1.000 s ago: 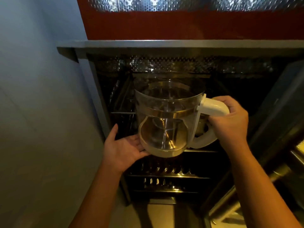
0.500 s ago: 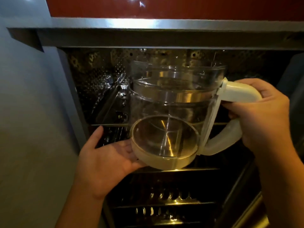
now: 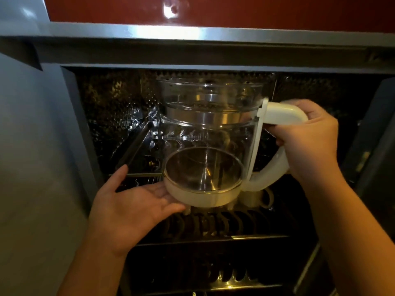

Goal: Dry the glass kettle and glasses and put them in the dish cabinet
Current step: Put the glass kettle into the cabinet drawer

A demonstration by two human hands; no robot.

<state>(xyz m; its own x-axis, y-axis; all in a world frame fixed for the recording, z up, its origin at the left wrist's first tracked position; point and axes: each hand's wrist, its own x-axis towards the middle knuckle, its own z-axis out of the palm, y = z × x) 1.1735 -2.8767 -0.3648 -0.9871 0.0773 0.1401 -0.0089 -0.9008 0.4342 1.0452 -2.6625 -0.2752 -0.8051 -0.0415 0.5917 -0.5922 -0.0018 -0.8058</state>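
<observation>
Glass kettle (image 3: 209, 133): clear glass body, smooth, glossy.
Band (image 3: 213, 118) inside it: polished metal, bright.
Handle (image 3: 282, 113): white plastic, smooth, slight sheen.
Base ring (image 3: 201, 198): cream plastic, matt.
Dish cabinet (image 3: 192, 58): grey metal frame, dull sheen.
Back wall (image 3: 111, 107): dimpled metal, reflective.
Racks (image 3: 213, 223): dark, material unclear.
Red panel (image 3: 277, 11) above: high gloss.
</observation>
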